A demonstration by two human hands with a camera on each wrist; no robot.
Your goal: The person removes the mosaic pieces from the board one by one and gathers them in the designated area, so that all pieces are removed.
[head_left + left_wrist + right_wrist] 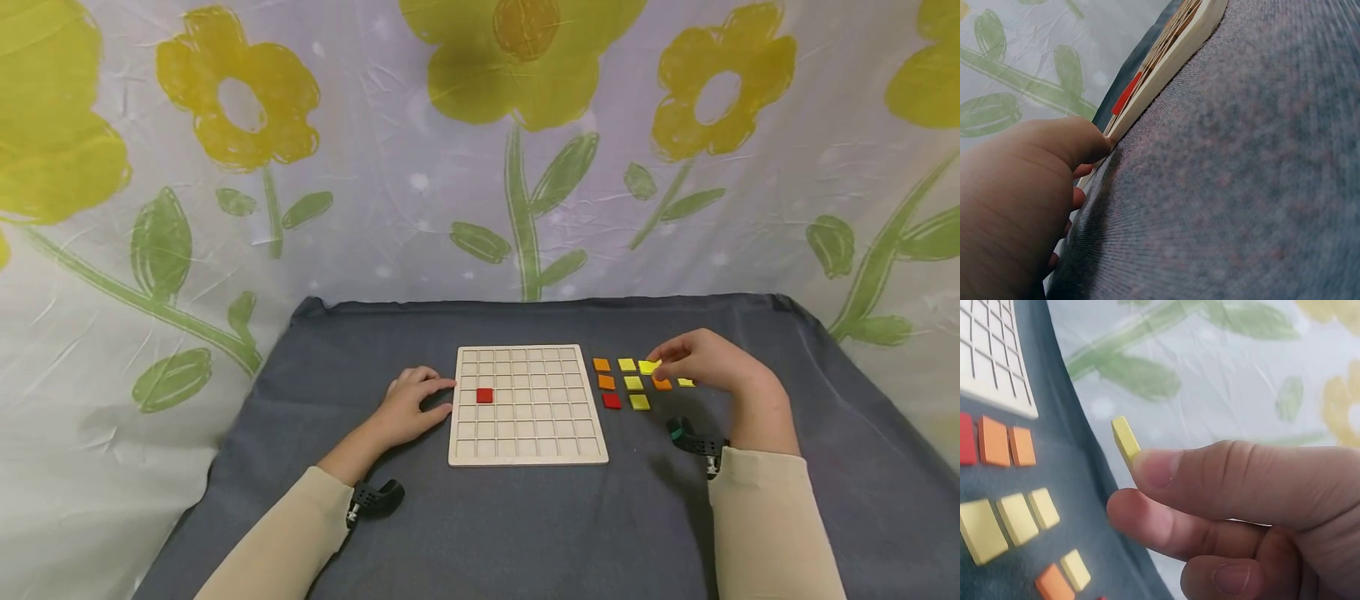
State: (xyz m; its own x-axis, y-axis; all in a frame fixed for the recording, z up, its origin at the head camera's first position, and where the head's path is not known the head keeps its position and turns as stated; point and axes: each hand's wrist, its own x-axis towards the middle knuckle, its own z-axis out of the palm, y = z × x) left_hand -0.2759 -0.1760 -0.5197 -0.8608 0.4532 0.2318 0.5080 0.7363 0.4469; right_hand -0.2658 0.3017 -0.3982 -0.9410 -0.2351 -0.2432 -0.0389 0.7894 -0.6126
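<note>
A pale wooden grid board [528,460] lies on the dark cloth, with one red square tile [484,396] in a cell towards its left side. My left hand [411,406] rests at the board's left edge, thumb and fingertips right at the rim; its thumb [1079,140] is near the red tile's side of the board in the left wrist view. Over the loose tiles, my right hand [701,360] pinches a yellow square tile [1124,439] between thumb and fingers. That tile is held up above the cloth, its lower end hidden by the thumb.
Right of the board lies a column of two orange tiles [607,382] and a red tile [612,401]. Beside it stands a column of yellow tiles [633,383]. Another orange tile [1055,582] and yellow tile [1076,570] lie under my right hand. A flowered curtain [390,208] hangs behind.
</note>
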